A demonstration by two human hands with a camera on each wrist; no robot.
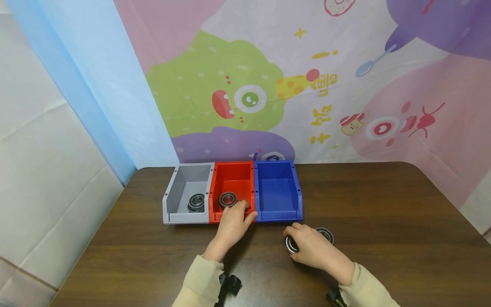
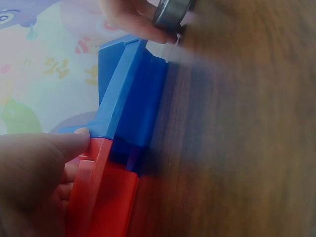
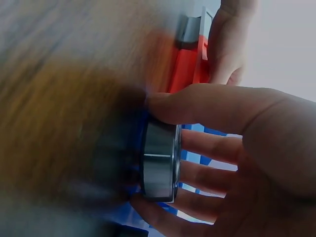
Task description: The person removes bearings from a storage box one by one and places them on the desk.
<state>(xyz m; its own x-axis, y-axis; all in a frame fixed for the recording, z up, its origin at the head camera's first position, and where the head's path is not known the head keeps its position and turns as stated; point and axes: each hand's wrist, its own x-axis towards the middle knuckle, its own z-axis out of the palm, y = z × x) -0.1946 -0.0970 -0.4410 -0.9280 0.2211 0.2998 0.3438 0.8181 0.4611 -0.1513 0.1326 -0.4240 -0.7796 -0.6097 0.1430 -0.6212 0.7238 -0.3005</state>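
In the head view, nearest you, your pale cream sleeves (image 1: 201, 281) run forward from the lower edge, a small black device (image 1: 233, 285) at your left wrist. Your right hand (image 1: 313, 246) slants forward and leftward, back of the hand up, above the brown wood-grain table (image 1: 364, 196). Its thumb and fingers grip a round steel bearing with a dark ring face (image 3: 159, 160); the right wrist view shows the thumb at one side of its rim and fingers behind and at the other side. A second steel bearing (image 1: 331, 235) lies just beyond the knuckles, partly behind that hand.

Your left hand (image 1: 232, 225) leans forward and to the right over the front of the red plastic bin (image 1: 235, 181), thumb apart from the index finger and touching the seam with the blue plastic bin (image 1: 279, 215). Whether those partly hidden fingers grip the red wall, you cannot tell. Another bearing (image 1: 222, 200) sits inside, just past them. Left of those fingers, the grey plastic bin (image 1: 186, 218) contains overlapping bearings (image 1: 195, 209). Beyond both hands' fingertips hangs a cartoon-printed cloth (image 1: 249, 51).
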